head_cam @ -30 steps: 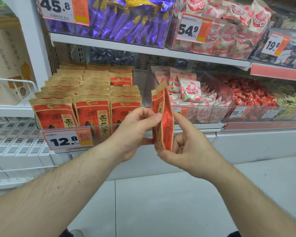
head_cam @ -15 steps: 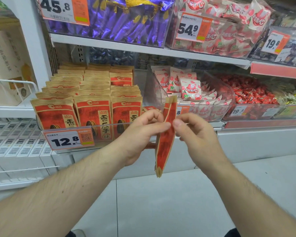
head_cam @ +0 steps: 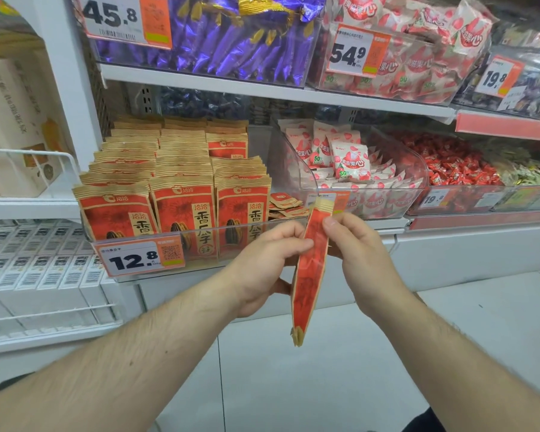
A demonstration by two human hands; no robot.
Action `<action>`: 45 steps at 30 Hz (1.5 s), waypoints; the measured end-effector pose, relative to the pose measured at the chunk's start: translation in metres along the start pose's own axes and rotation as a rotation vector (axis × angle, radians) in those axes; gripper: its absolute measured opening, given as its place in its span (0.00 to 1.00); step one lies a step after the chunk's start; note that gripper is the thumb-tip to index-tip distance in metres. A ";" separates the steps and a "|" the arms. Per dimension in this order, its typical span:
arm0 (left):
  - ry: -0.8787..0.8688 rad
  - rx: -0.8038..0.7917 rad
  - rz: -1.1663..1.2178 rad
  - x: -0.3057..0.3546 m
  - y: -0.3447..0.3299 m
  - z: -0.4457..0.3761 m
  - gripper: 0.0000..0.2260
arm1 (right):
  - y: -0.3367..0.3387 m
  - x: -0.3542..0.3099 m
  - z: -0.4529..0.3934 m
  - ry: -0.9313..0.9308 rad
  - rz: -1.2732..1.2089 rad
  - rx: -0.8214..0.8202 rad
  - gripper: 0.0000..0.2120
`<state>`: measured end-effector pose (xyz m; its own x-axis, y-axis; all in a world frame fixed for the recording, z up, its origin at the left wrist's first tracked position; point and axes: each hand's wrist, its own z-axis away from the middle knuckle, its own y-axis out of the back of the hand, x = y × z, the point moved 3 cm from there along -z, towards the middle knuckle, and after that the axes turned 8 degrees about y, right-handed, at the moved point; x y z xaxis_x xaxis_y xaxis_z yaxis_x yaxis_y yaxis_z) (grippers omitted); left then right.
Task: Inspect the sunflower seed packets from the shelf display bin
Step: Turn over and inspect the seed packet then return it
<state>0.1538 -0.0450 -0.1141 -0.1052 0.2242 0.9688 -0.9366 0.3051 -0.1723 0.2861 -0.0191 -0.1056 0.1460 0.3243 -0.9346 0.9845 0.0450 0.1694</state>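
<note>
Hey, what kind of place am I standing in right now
Most likely a supermarket or snack shop aisle. White shelves carry clear display bins, each with a price tag such as 12.8 on the bin of sunflower seed packets, and wrapped sweets lie loose in a neighbouring bin.

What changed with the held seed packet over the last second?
The seed packet turned from showing part of its face to edge-on toward the camera, and sits slightly lower. The right hand shifted from the lower edge up to pinch near the top. The left hand kept its grip; the display bin is unchanged.
</note>
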 end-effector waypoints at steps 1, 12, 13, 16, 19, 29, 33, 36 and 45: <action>0.014 0.003 0.012 -0.002 0.004 0.000 0.09 | -0.004 0.003 0.000 -0.006 0.012 -0.004 0.18; 0.090 0.048 0.041 -0.006 0.024 0.005 0.11 | -0.030 0.015 -0.001 -0.053 0.107 -0.060 0.11; 0.083 0.047 0.045 -0.006 0.024 0.005 0.11 | -0.031 0.014 -0.002 -0.049 0.097 -0.059 0.11; 0.077 0.038 0.015 -0.005 0.022 0.004 0.11 | -0.027 0.015 -0.001 -0.049 0.061 -0.082 0.13; 0.067 0.058 0.014 -0.006 0.021 -0.001 0.11 | -0.021 0.014 0.001 -0.041 0.043 -0.145 0.14; -0.030 0.064 0.066 0.012 0.002 -0.004 0.11 | 0.001 0.000 -0.002 0.114 -0.148 -0.236 0.11; -0.032 0.066 0.024 0.013 -0.001 -0.001 0.11 | 0.008 0.002 -0.001 0.138 -0.148 -0.278 0.13; -0.028 0.064 0.031 0.012 -0.002 0.001 0.11 | 0.014 0.005 0.002 0.124 -0.085 -0.328 0.21; -0.064 0.131 0.113 0.019 -0.002 0.003 0.12 | 0.014 0.003 0.024 -0.004 0.039 -0.569 0.48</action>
<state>0.1528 -0.0441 -0.0952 -0.2292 0.1894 0.9548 -0.9528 0.1570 -0.2598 0.3023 -0.0401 -0.1138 0.1830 0.3326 -0.9252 0.7712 0.5350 0.3449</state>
